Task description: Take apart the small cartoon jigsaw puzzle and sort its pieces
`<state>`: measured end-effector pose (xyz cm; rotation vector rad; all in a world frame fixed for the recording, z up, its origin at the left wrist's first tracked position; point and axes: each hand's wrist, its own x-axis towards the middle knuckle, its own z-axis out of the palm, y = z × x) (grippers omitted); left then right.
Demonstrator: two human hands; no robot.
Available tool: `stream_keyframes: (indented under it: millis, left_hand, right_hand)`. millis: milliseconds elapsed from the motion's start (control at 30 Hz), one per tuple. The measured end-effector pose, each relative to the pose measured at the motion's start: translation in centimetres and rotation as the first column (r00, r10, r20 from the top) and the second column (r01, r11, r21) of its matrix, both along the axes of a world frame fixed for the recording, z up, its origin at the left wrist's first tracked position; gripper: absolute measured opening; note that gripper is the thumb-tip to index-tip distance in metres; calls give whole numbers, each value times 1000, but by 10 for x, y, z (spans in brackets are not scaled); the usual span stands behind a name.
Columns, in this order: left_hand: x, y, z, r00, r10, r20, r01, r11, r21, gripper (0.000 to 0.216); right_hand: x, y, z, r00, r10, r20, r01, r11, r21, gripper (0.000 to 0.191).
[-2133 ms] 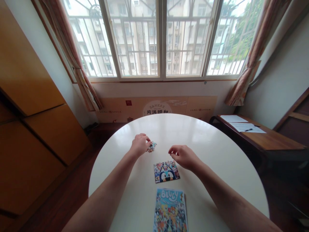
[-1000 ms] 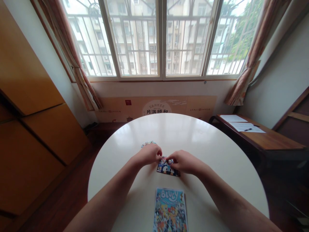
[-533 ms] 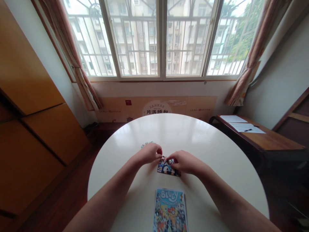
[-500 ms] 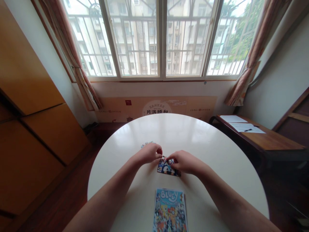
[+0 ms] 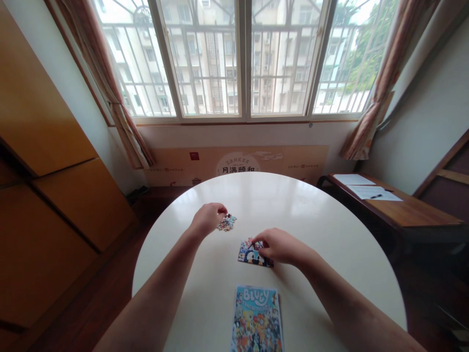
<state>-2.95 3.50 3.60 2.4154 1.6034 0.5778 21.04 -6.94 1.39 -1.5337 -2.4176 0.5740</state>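
Observation:
A partly built colourful puzzle (image 5: pixel 249 253) lies on the round white table (image 5: pixel 330 234). My right hand (image 5: pixel 278 246) rests on its right edge, fingers curled and pressing on it. My left hand (image 5: pixel 205 218) is further back and to the left, its fingers pinched at a small pile of loose puzzle pieces (image 5: pixel 226 223). Whether a piece sits between those fingertips is too small to tell. A picture card reading "BLUEY" (image 5: pixel 257 320) lies close to me at the table's near edge.
A wooden cabinet (image 5: pixel 44 186) stands at the left. At the right is a dark wooden bench (image 5: pixel 403 212) with papers (image 5: pixel 370 191) and a pen. Behind the table are a printed board (image 5: pixel 238 164), barred windows and curtains.
My left hand left the built puzzle and went back and left to the pile of loose pieces. My right hand stayed on the puzzle.

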Motion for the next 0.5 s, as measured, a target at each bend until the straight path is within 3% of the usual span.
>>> stream_keyframes:
  millis: [100, 300, 500]
  left_hand:
    - [-2, 0, 2, 999, 46, -4, -46, 999, 11, 17]
    - [-2, 0, -4, 991, 112, -74, -121, 984, -133, 21]
    - [-6, 1, 1, 953, 236, -193, -242, 970, -9, 20]
  right_hand:
    - [0, 0, 0, 1000, -6, 5, 6, 1000, -2, 45]
    - [-1, -1, 2, 1000, -8, 13, 8, 1000, -8, 43]
    - [0, -2, 2, 1000, -18, 20, 18, 1000, -16, 44]
